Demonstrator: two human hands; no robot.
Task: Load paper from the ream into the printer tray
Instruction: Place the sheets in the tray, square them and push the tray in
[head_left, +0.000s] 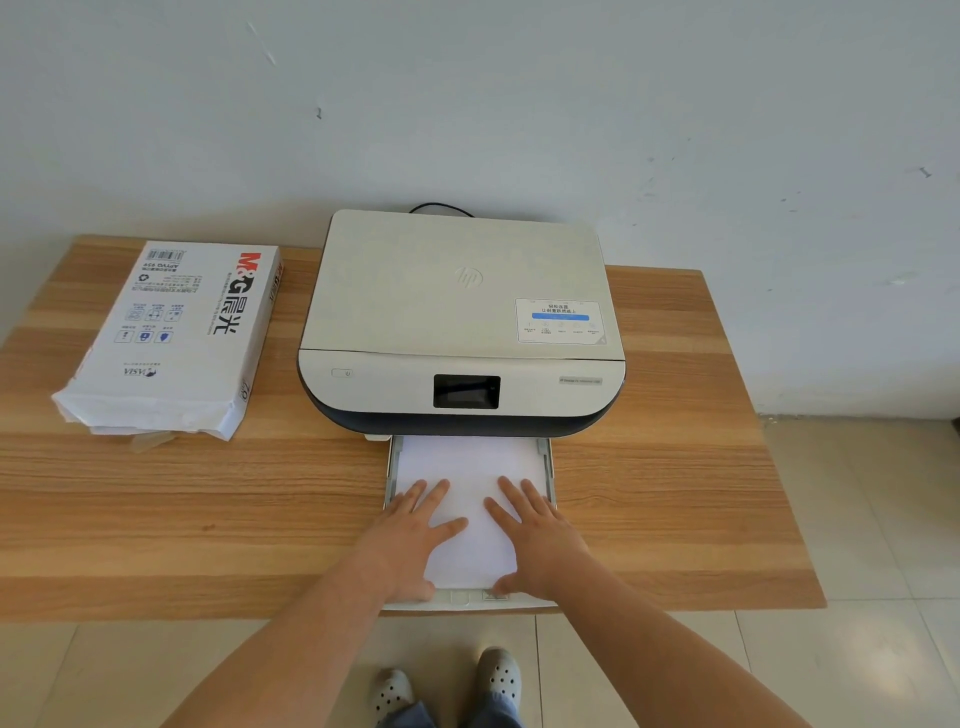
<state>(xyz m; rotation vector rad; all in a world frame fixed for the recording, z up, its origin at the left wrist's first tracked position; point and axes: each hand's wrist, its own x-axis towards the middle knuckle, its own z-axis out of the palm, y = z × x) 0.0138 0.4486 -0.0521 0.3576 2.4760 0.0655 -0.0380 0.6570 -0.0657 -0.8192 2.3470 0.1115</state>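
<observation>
A stack of white paper (470, 483) lies in the printer tray (546, 467), which is pulled out from under the front of the printer (457, 322) and reaches to the near edge of the counter (675, 493). Both hands rest flat on top of the sheets, fingers spread and gripping nothing. The left hand (410, 530) covers the left half of the stack and the right hand (535, 530) the right half, with the thumbs pointing toward each other across a bare strip of paper between them. The heels of both palms sit at the near end of the stack, close to the tray's front lip.

The ream (171, 338) lies well apart on the left side of the counter, its wrapper torn open at the near end, with a few sheet edges showing there.

The step in hand looks like seating the paper: pressing it down level and squaring it inside the tray walls. The loading itself seems largely done.

The next move probably calls for checking that the stack sits flat between the side guides, then lifting the hands off and pushing the tray straight back into the printer. The push should be even on both sides, so that the tray does not skew and the top sheets do not slide or buckle against the printer's front edge.
</observation>
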